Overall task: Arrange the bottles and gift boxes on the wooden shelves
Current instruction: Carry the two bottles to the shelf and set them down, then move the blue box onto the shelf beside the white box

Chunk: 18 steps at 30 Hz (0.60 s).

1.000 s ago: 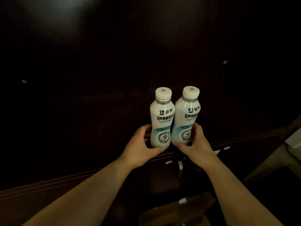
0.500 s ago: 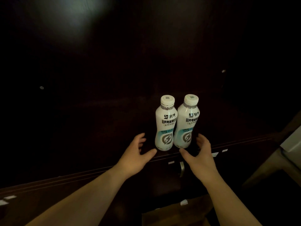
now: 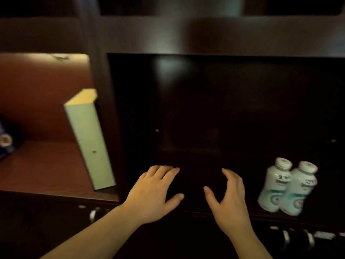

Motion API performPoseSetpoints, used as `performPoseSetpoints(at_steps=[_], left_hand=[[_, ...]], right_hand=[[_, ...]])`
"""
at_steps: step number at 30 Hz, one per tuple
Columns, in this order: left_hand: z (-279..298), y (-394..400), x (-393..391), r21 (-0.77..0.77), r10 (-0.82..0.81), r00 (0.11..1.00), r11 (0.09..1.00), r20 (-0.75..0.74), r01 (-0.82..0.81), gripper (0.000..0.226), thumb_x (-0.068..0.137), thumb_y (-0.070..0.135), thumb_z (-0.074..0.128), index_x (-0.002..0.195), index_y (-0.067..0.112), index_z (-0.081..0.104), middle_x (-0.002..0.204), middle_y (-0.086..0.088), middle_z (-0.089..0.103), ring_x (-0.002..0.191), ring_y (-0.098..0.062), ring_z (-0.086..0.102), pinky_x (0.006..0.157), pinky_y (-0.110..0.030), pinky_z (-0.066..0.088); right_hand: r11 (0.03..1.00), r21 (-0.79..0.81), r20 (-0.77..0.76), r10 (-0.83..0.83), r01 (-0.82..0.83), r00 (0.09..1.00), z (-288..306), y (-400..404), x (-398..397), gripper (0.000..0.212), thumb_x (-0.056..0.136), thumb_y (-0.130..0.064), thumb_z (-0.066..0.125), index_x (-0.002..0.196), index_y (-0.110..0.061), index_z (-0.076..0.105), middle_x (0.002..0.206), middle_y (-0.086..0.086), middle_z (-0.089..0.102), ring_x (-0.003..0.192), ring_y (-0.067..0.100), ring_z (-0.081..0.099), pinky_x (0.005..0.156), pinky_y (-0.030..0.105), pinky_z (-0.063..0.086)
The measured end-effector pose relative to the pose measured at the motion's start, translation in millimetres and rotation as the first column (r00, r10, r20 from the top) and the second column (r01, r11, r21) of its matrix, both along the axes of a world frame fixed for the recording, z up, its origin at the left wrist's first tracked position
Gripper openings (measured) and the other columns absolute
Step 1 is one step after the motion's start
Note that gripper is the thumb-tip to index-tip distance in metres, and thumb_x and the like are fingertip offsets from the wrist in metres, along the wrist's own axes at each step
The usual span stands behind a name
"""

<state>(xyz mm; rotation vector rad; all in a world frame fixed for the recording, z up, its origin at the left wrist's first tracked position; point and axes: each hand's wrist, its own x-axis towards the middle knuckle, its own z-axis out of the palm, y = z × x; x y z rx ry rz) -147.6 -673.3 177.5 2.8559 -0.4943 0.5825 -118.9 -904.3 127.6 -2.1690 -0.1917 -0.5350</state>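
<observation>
The two white bottles (image 3: 286, 187) stand touching near the dark shelf's (image 3: 205, 161) front right edge, likely light, rigid, slick; grip each at its waist, as your left hand (image 3: 153, 193) and right hand (image 3: 229, 200) hover empty, fingers apart.

Two bottles (image 3: 287, 187) motion-blurred, labels unreadable, dark blue item (image 3: 5, 139) cut off at left edge

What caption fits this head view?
Both empty hands, left and right, hover beside two white bottles on a dark wooden shelf.
</observation>
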Motion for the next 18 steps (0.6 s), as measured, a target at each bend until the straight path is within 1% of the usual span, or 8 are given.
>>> performPoseSetpoints(at_steps=[3,6,9,11,14,16,18], left_hand=[[29.6,76.2,-46.2,0.010,0.076,0.995,0.997,0.070,-0.077,0.076,0.092,0.069,0.039,0.154,0.025,0.035,0.151,0.005,0.045,0.139,-0.019,0.037,0.109,-0.038,0.037],[53.3,161.7,-98.8,0.009,0.161,0.979,0.987,0.124,-0.163,0.074,0.092,0.065,0.042,0.151,0.020,0.041,0.146,0.002,0.050,0.133,-0.023,0.043,0.103,-0.040,0.042],[70.5,244.8,-145.3,0.003,0.266,0.952,0.963,0.150,-0.270,0.074,0.092,0.066,0.040,0.151,0.022,0.039,0.146,0.003,0.049,0.133,-0.023,0.041,0.101,-0.040,0.041],[80.5,299.2,-174.8,-0.006,0.353,0.921,0.934,0.166,-0.357,0.074,0.091,0.067,0.039,0.151,0.024,0.038,0.145,0.003,0.049,0.132,-0.023,0.041,0.100,-0.041,0.041],[94.5,377.9,-210.2,-0.015,0.475,0.863,0.877,0.169,-0.480,0.075,0.090,0.068,0.039,0.151,0.024,0.038,0.143,0.003,0.049,0.130,-0.025,0.043,0.100,-0.043,0.041],[98.7,430.8,-231.7,-0.041,0.557,0.815,0.828,0.158,-0.559,0.076,0.089,0.068,0.038,0.150,0.024,0.039,0.143,0.003,0.049,0.129,-0.026,0.044,0.099,-0.044,0.041],[98.3,470.9,-243.5,-0.068,0.630,0.761,0.776,0.154,-0.627,0.075,0.089,0.068,0.042,0.149,0.024,0.040,0.142,0.002,0.050,0.127,-0.027,0.046,0.098,-0.044,0.042]], right_hand=[[0.994,-0.043,0.050,0.099,-0.097,0.994,28.0,84.1,-22.9,0.079,0.089,-0.049,0.069,0.154,-0.027,0.029,0.158,-0.011,0.024,0.143,0.004,0.022,0.112,0.032,0.030],[0.978,-0.076,0.081,0.198,-0.192,0.977,47.6,174.2,-57.4,0.078,0.090,-0.050,0.067,0.155,-0.025,0.030,0.158,-0.011,0.024,0.146,0.009,0.024,0.112,0.031,0.030],[0.953,-0.096,0.101,0.295,-0.286,0.950,60.7,258.3,-87.1,0.077,0.092,-0.048,0.065,0.155,-0.024,0.030,0.156,-0.014,0.024,0.145,0.009,0.024,0.112,0.030,0.030],[0.939,-0.109,0.095,0.336,-0.326,0.937,71.4,313.2,-104.2,0.076,0.092,-0.047,0.066,0.155,-0.023,0.030,0.154,-0.012,0.025,0.143,0.012,0.026,0.112,0.033,0.031],[0.917,-0.102,0.090,0.395,-0.386,0.914,84.6,390.6,-121.2,0.073,0.092,-0.044,0.069,0.152,-0.020,0.035,0.152,-0.003,0.032,0.142,0.019,0.033,0.112,0.037,0.034],[0.894,-0.106,0.079,0.445,-0.436,0.892,89.5,442.1,-127.9,0.071,0.092,-0.044,0.068,0.152,-0.021,0.035,0.153,-0.002,0.033,0.143,0.019,0.033,0.112,0.036,0.033],[0.871,-0.116,0.062,0.486,-0.478,0.872,92.7,481.5,-128.6,0.072,0.093,-0.048,0.065,0.153,-0.025,0.033,0.154,-0.005,0.031,0.143,0.017,0.033,0.110,0.033,0.034]])
